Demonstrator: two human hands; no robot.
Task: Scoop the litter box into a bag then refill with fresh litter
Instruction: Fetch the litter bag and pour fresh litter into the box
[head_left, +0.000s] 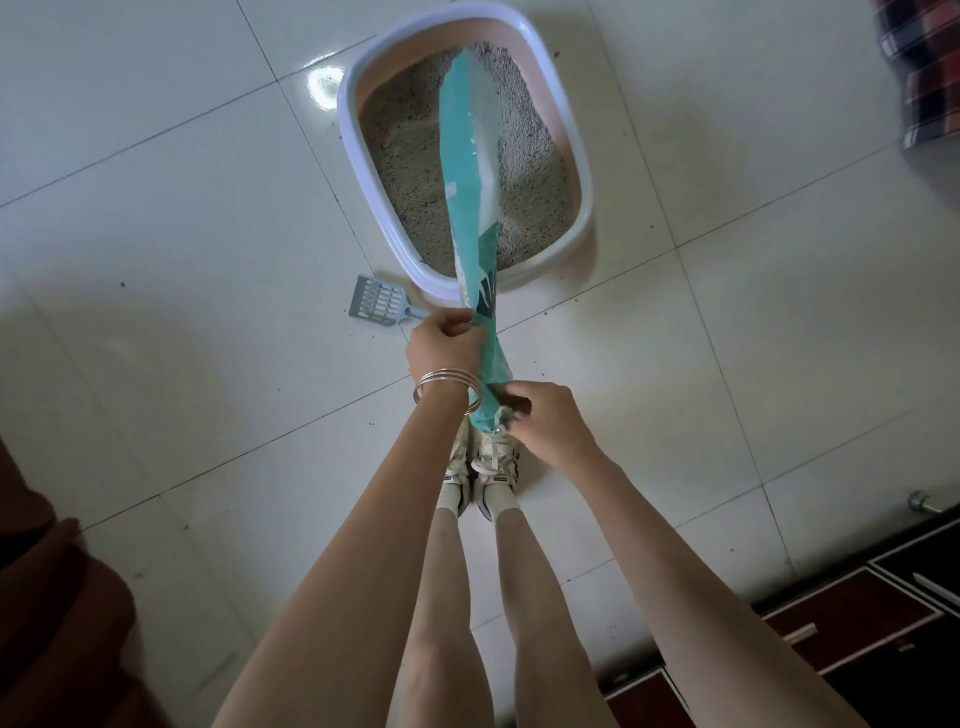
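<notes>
A teal and white litter bag (470, 171) hangs upended over the litter box (348, 135), its far open end low above the grey-beige litter (410, 171). My left hand (441, 338), with bangles on the wrist, grips the bag's side near its lower end. My right hand (540, 415) pinches the bag's bottom corner closest to me. The box is a rounded tray with a white rim and pink inner walls, filled with litter. A grey slotted scoop (376, 302) lies on the floor just left of the box's near corner.
Glossy white floor tiles (156, 260) carry scattered litter grains. My feet in pale sneakers (480, 467) stand under the bag. Dark red cabinet drawers (852, 618) are at lower right, brown furniture (52, 623) at lower left, plaid fabric (930, 73) at upper right.
</notes>
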